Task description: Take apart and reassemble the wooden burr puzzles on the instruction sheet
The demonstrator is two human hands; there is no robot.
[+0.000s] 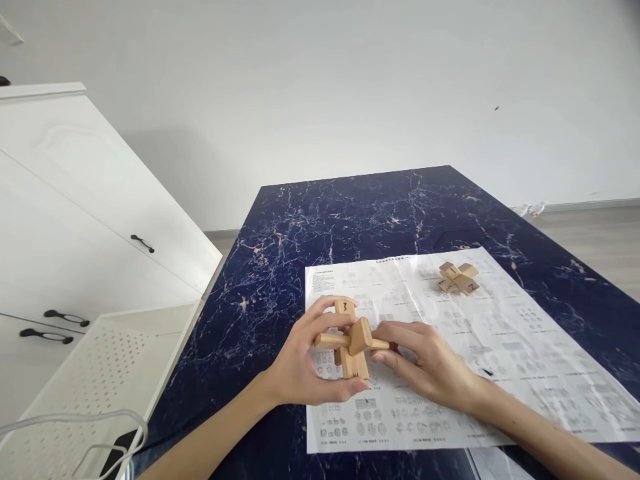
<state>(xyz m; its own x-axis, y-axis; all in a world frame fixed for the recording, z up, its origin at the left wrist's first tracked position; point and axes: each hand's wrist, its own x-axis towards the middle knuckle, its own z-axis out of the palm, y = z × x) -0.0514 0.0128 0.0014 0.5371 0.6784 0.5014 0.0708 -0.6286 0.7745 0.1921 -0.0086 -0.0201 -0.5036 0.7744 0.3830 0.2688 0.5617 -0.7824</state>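
Observation:
A light wooden interlocking puzzle (359, 335), with a dark number 3 on one piece, is held above the paper sheet. My left hand (315, 353) is closed around it, fingers at its upper end and thumb at its lower end. My right hand (425, 360) pinches the tip of the rod that sticks out on the right side. Part of that rod is hidden by the right fingers. A second wooden puzzle (459, 279), marked with numbers, rests on the sheet farther back to the right, touched by neither hand.
A creased instruction sheet (400, 427) with printed diagrams covers the near right of the dark blue marbled table (320, 213). White cabinets (90, 200) with black handles stand at left. A perforated white surface (95, 367) and a pale cable (75, 419) lie lower left.

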